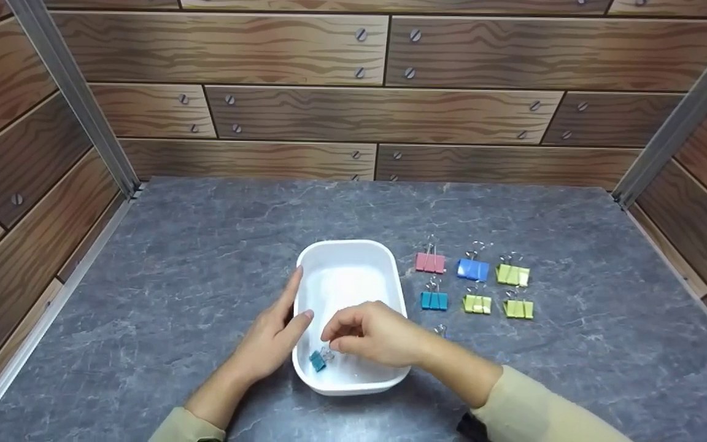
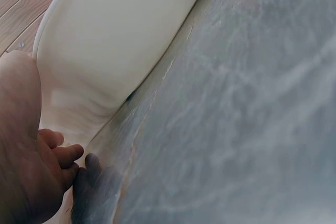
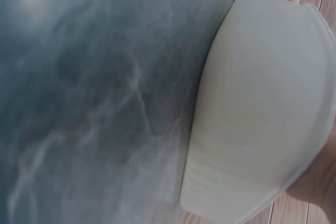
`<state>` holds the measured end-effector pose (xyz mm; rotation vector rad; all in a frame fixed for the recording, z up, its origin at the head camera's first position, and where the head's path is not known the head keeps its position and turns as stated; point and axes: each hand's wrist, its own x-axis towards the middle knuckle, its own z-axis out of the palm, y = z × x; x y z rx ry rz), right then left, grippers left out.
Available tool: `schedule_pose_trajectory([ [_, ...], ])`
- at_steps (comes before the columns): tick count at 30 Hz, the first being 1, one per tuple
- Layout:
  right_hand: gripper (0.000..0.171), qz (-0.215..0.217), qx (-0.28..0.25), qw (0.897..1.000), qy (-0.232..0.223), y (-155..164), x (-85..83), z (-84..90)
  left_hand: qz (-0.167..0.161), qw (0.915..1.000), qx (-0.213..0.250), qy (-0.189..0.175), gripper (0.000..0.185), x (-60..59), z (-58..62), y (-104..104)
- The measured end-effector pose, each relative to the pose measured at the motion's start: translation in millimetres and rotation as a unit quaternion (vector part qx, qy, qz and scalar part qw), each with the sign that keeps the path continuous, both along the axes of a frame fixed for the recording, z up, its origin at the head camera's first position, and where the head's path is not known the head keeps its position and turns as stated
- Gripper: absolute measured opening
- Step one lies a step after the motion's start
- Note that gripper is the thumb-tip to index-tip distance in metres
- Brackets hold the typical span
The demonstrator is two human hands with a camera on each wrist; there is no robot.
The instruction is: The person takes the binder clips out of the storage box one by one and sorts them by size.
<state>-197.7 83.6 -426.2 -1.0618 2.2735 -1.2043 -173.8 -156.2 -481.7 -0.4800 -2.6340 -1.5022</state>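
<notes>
A white plastic tub (image 1: 348, 387) stands on the table. My left hand (image 1: 266, 344) rests along its left side, with the index finger stretched along the wall and the thumb at the rim. In the left wrist view, the fingers (image 2: 67, 156) lie against the tub's outer wall. Over the tub's near half hovers my right hand (image 1: 378, 334), its fingers loosely bent and a gap between thumb and index finger. Just below those fingertips, inside the tub, is a small teal binder clip (image 1: 318, 361). The right wrist view shows the tub's outer wall (image 3: 257, 103), not the fingertips.
Right of the tub lie binder clips in rows: a pink one (image 1: 430, 263), a blue one (image 1: 472, 269), a teal one (image 1: 434, 301) and several yellow-green ones (image 1: 513, 275). Another clip (image 1: 441, 331) is partly hidden behind my right forearm. Wood-patterned panels (image 1: 304, 113) enclose the grey table (image 1: 175, 276).
</notes>
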Motion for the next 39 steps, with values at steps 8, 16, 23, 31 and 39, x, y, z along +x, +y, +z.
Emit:
schedule_pose_trajectory([
  [8,0.011,0.004,0.014,1.0,0.015,-1.2,1.1,-3.1,0.0,1.0,-0.005,0.005,0.073,-1.3,-0.7,-0.4],
  [16,0.01,0.035,0.032,0.999,0.02,-2.7,0.7,-2.9,-0.008,1.0,0.002,-0.001,0.072,-1.8,-0.4,-1.3],
  [23,0.013,0.042,0.042,0.998,-0.001,-2.2,1.7,-2.1,-0.008,0.9999,0.007,0.0,0.072,-1.3,0.4,0.1],
  [31,0.016,0.056,0.046,0.997,-0.015,-2.5,0.8,-2.6,0.0,1.0,0.002,-0.008,0.072,-0.5,0.7,0.1],
  [39,0.018,0.064,0.059,0.996,-0.005,-3.4,0.1,-2.6,-0.004,0.9999,0.007,-0.008,0.072,-0.4,0.7,-0.4],
])
